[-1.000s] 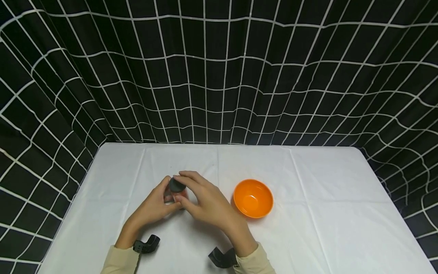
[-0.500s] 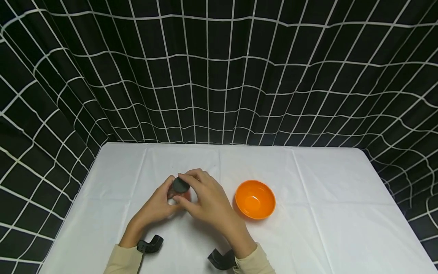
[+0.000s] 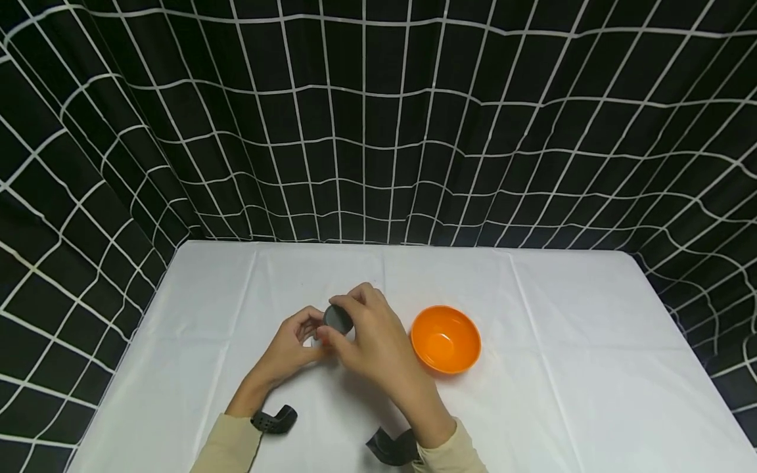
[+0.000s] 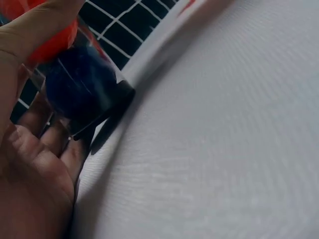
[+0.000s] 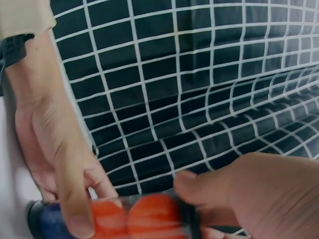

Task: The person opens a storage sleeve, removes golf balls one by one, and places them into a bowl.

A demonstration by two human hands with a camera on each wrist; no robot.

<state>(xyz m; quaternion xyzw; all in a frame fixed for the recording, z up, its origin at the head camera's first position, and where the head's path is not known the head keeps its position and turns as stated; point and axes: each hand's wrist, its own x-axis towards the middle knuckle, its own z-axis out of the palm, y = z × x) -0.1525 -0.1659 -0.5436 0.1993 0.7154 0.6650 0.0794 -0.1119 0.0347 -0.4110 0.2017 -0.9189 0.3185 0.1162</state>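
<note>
Both hands are on a clear tube [image 4: 103,54] with dark ends; inside it are two orange-red balls [image 5: 154,216] and a dark blue ball [image 4: 79,82]. In the right wrist view, the left hand [image 3: 286,345] lays its thumb across the tube's side, fingers behind it. The right hand [image 3: 378,335] grips the dark round lid [image 3: 338,320] at the upper end between thumb and fingers. Low over the white cloth, the tube's dark base [image 4: 122,94] shows in the left wrist view. From the head view the tube's body is mostly hidden by the hands.
An orange bowl [image 3: 446,339] stands on the white-covered table [image 3: 568,315], just right of the right hand. Dark cloth with a white grid [image 3: 378,131] hangs behind and at both sides. Each wrist wears a black camera mount [image 3: 275,419].
Both hands and the tube have shifted to the right, closer to the bowl. The lid shows more of its round top now. Both hands keep their hold.
</note>
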